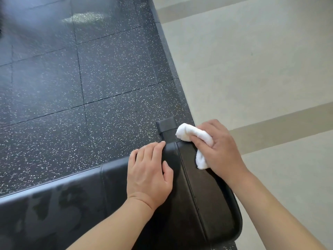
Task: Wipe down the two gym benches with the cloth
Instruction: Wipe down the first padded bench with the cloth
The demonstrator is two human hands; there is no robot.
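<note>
A dark speckled rubber floor [72,87], laid in square tiles, is seen on the left, bordered by a smooth pale floor [261,69] crossed by tan stripes. At its edge stands a black padded bench [207,195], glossy, with rounded corners and a stitched seam; damp patches are visible on the adjoining long pad [54,204]. A matte black frame foot [166,126] projects beyond the bench end. The left hand [149,174] is laid flat, fingers straight, on the pad. A crumpled white cloth [193,139] is gripped in the right hand [219,148] and pressed against the bench's far corner.
</note>
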